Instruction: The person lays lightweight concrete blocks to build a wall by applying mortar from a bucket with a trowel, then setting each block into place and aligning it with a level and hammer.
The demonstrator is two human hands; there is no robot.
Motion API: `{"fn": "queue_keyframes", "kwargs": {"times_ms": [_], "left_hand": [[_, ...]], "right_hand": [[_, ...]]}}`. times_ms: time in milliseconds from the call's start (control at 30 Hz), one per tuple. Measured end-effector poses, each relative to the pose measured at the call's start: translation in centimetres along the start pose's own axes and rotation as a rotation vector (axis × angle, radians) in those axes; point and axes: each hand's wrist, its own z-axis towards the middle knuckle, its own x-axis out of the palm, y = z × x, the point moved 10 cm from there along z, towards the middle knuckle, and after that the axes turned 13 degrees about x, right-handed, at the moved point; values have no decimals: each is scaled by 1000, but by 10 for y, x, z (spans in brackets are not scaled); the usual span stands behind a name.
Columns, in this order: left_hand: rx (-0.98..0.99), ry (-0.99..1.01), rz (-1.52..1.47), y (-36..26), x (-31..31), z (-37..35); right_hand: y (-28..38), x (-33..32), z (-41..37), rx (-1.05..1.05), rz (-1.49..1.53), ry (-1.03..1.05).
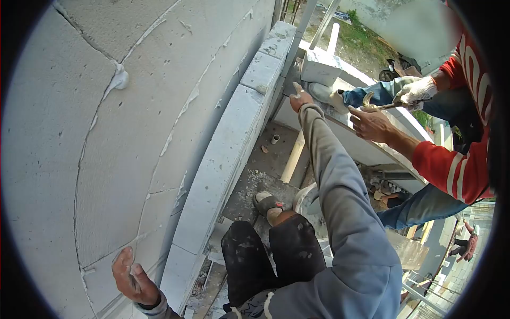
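My left hand [135, 277] is raised before the white block wall [122, 159], its fingers apart and slightly bent, with nothing in them. My right arm stretches far forward. At its end, my right hand [301, 98] points with the index finger out and holds nothing visible. It is close to a loose white block [321, 67] on the ledge and to the shoe of a co-worker. Mortar lines the joints of the wall, with a thick lump [120, 77] at one joint. A lower row of blocks [223, 154] runs alongside the wall.
At right, a co-worker in a red sleeve [443, 167] holds a hammer [383, 107] in a gloved hand [417, 93], the other hand bare. Below are a bucket [305, 199], a pale pole [293, 158] and my foot [265, 202]. Another person [467, 242] is far below at right.
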Motion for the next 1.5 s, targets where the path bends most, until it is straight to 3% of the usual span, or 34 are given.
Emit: {"fn": "queue_keyframes", "kwargs": {"times_ms": [67, 100, 200, 300, 333, 367, 433, 467, 533, 600, 633, 700, 733, 800, 833, 900, 1000, 1100, 1167, 1233, 1333, 1400, 1500], "left_hand": [[190, -93, 195, -23, -16, 11], [207, -94, 190, -35, -13, 21], [209, -387, 466, -66, -29, 32], [213, -447, 523, -49, -40, 27], [238, -236, 638, -11, -43, 12], [235, -236, 642, 0, -39, 11], [412, -281, 763, -1, -25, 4], [439, -338, 704, 2, -29, 0], [436, -382, 650, 4, -32, 0], [427, -434, 601, 7, -33, -3], [462, -441, 649, 3, -30, -3], [498, -440, 691, 0, -25, -2], [497, -446, 693, -3, -22, -5], [501, -416, 689, -3, -19, -5], [509, -428, 676, -4, -18, -4], [527, -457, 671, -2, -26, -6], [564, -460, 614, -1, -28, -7], [588, -440, 551, -2, -29, -8], [601, -431, 491, 0, -28, -8], [612, -452, 474, -2, -28, -7], [639, -471, 446, -5, -29, -6], [660, -480, 436, -6, -29, -6], [656, -501, 407, -7, -32, -6]], "right_hand": [[25, -31, 31, -37, -8, -50], [36, -51, 41, -54, -10, -72], [51, -83, 62, 38, -46, -31], [51, -75, 116, 21, 53, -21], [52, -62, 149, -90, -230, -88], [51, -47, 160, -123, -87, -13], [47, -17, 179, -170, 203, 153], [23, -15, 110, 199, 952, 479], [21, -46, 36, 214, 1367, 228], [-3, -35, 17, 422, 1744, 160], [3, -40, 19, 410, 1743, 164], [13, -76, 33, 186, 1881, 9], [52, -113, 19, 99, 1677, 14], [161, -190, -66, -620, 1439, 146], [198, -217, -99, -809, 1168, 22], [224, -224, -126, -814, 1174, -58], [187, -183, -115, -439, 1240, -66], [126, -72, -112, -200, 872, 187], [76, -8, -115, -95, 580, 227], [42, 28, -125, -91, 182, 212], [-9, 64, -131, 9, -26, 316], [-41, 76, -113, -10, -250, 120], [-53, 82, -101, -110, -258, -62]]}}
